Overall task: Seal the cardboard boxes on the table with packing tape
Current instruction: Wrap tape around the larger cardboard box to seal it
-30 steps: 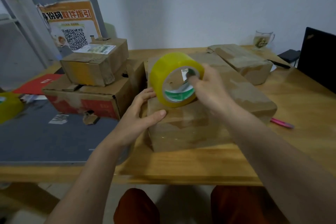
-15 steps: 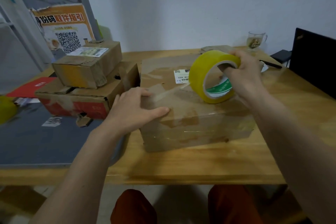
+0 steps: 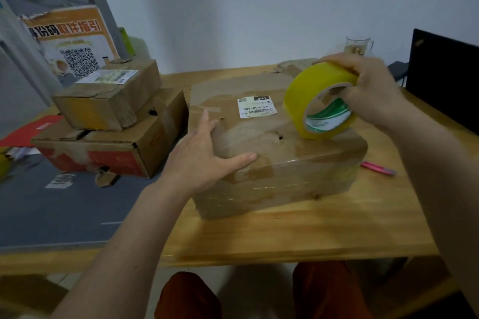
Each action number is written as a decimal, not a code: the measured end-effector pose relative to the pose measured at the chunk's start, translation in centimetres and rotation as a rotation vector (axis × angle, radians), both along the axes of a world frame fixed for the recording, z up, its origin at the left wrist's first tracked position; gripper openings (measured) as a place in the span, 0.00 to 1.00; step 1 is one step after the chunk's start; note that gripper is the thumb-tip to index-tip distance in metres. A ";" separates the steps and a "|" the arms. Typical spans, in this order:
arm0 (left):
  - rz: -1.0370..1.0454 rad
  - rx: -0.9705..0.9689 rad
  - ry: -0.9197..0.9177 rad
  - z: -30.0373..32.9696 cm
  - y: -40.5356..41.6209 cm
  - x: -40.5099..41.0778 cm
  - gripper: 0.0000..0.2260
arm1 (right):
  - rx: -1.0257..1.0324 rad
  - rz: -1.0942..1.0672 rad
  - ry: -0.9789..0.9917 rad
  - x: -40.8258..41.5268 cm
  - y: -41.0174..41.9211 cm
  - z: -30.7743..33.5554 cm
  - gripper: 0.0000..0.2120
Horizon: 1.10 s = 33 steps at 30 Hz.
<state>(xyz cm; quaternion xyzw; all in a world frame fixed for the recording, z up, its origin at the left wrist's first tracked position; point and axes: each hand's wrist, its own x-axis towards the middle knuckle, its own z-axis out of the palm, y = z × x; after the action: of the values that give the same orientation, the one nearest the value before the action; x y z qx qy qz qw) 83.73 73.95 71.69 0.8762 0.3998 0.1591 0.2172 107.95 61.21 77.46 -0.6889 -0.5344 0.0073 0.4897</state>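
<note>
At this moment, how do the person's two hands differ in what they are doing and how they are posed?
The left hand lies flat with straight fingers, pressing the near left corner of the cardboard box; the right hand curls round the yellow tape roll, thumb inside its core. The left hand sits near the box's front edge, the right hand at its far right side. The left hand holds nothing, the right holds the roll upright on the box top. Both work on the same box.

Both forearms are bare, no sleeves, watch or rings showing; rust-red trousers [image 3: 189, 298] cover the knees at the near edge.
</note>
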 end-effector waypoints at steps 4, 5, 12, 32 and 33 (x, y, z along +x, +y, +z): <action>-0.008 0.002 0.008 0.1 -0.2 0.0 0.61 | 0.097 -0.152 0.037 0.4 -0.1 -1.3 0.23; -0.013 0.005 0.010 0.2 -0.2 0.0 0.60 | 0.117 -0.197 0.123 0.2 0.0 -1.9 0.18; -0.007 0.027 0.034 0.1 -0.1 0.0 0.57 | 0.042 -0.198 0.198 0.9 0.3 -3.5 0.07; 0.029 0.044 0.040 0.0 -0.5 0.3 0.56 | 0.262 -0.294 0.473 5.3 -0.8 -4.2 0.09; 0.028 0.042 0.038 0.1 -0.5 0.3 0.57 | 0.244 -0.299 0.418 5.6 -0.9 -4.2 0.08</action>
<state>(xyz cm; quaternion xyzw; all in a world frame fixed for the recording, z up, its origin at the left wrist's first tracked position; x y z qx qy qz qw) 84.04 73.41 71.76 0.8777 0.4126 0.1540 0.1888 113.54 60.33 73.29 -0.6796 -0.3112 0.0124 0.6642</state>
